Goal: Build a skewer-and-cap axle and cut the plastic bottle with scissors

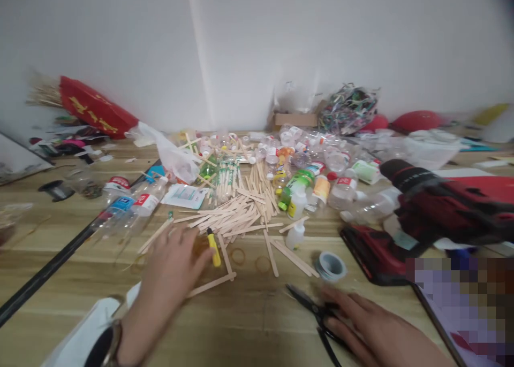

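Note:
My left hand [171, 273] lies on the wooden table [249, 329], fingers spread and flat, its fingertips beside a yellow utility knife [214, 247] and a loose frame of wooden craft sticks [225, 268]. My right hand [371, 329] rests at the lower right with fingers stretched over the handles of black scissors [315, 308], touching them. A big pile of craft sticks [241, 206] lies just beyond the left hand. A small white glue bottle [296, 233] and a roll of tape [330, 265] stand between the hands.
Several empty plastic bottles [305, 169] crowd the back of the table. A red and black bag or tool case [441, 206] fills the right. A black rod [48, 270] crosses the left. Rubber bands [263, 264] lie near the sticks. A red banner [94, 107] leans on the wall.

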`<action>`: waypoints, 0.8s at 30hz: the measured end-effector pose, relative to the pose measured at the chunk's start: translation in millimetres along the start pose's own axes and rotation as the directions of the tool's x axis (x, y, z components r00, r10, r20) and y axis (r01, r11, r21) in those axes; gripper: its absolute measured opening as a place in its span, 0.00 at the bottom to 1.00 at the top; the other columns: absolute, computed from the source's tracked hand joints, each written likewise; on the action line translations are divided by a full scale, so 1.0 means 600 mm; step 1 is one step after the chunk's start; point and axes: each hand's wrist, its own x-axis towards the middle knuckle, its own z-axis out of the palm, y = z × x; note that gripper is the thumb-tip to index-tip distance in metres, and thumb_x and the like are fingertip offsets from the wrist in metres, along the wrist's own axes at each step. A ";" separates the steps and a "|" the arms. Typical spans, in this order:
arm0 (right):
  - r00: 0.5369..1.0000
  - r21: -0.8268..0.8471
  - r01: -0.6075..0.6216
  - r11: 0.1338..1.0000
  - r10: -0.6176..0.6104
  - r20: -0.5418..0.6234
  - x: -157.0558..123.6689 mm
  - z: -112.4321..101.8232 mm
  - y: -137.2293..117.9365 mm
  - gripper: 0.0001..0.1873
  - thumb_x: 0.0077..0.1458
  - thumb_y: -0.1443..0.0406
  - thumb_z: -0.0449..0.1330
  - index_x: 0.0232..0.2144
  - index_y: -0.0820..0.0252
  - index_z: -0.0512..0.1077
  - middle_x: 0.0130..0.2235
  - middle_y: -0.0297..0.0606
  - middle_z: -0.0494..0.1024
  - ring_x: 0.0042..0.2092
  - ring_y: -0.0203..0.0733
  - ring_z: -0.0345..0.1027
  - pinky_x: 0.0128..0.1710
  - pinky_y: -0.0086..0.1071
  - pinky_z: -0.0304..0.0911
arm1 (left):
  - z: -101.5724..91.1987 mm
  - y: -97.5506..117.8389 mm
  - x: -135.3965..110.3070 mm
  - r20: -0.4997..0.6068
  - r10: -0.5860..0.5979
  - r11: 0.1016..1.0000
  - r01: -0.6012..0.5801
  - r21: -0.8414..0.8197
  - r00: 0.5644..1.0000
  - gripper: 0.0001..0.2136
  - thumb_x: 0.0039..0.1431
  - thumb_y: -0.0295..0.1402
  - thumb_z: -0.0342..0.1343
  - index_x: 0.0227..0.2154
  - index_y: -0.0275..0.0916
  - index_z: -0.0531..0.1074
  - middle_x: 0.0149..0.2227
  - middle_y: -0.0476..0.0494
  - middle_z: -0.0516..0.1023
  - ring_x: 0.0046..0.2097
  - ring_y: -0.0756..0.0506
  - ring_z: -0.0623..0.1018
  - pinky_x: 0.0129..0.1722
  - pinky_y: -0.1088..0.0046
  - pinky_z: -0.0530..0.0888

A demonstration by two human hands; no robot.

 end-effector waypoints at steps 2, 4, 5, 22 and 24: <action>0.999 0.001 -0.044 0.999 0.044 0.016 0.016 -0.028 -0.013 0.18 0.63 0.61 0.51 0.50 0.52 0.75 0.44 0.38 0.82 0.40 0.47 0.80 0.36 0.35 0.76 | 0.020 0.047 -0.027 0.012 0.135 0.987 -0.134 -0.084 0.991 0.22 0.59 0.48 0.53 0.50 0.40 0.76 0.58 0.34 0.73 0.60 0.28 0.68 0.57 0.47 0.66; 0.994 -0.010 -0.111 0.994 0.111 0.012 0.037 -0.053 -0.020 0.16 0.63 0.61 0.51 0.46 0.53 0.76 0.38 0.37 0.83 0.35 0.47 0.79 0.30 0.34 0.73 | 0.039 0.087 -0.054 0.023 0.247 0.960 -0.242 -0.143 0.969 0.20 0.59 0.44 0.55 0.51 0.42 0.76 0.58 0.35 0.74 0.60 0.28 0.69 0.57 0.44 0.66; 0.988 -0.029 -0.153 0.988 0.152 -0.006 0.050 -0.065 -0.022 0.15 0.63 0.61 0.51 0.45 0.54 0.76 0.38 0.38 0.83 0.35 0.47 0.79 0.31 0.33 0.71 | 0.047 0.103 -0.065 0.029 0.287 0.945 -0.278 -0.174 0.957 0.20 0.59 0.43 0.56 0.51 0.42 0.76 0.57 0.35 0.75 0.60 0.29 0.70 0.57 0.45 0.66; 0.856 -0.013 -0.510 0.860 0.506 -0.110 0.294 -0.122 0.060 0.09 0.65 0.65 0.58 0.42 0.64 0.75 0.43 0.42 0.78 0.45 0.43 0.72 0.48 0.40 0.66 | 0.109 0.134 -0.115 -0.251 0.611 0.699 -0.661 -0.274 0.751 0.15 0.60 0.41 0.56 0.47 0.43 0.77 0.53 0.38 0.78 0.54 0.36 0.75 0.55 0.53 0.71; 0.845 0.000 -0.527 0.850 0.524 -0.108 0.318 -0.116 0.082 0.10 0.65 0.63 0.59 0.43 0.64 0.74 0.46 0.41 0.77 0.48 0.44 0.71 0.51 0.44 0.66 | 0.129 0.142 -0.122 -0.321 0.619 0.669 -0.696 -0.262 0.717 0.16 0.57 0.46 0.58 0.43 0.42 0.77 0.51 0.38 0.79 0.51 0.37 0.76 0.53 0.54 0.72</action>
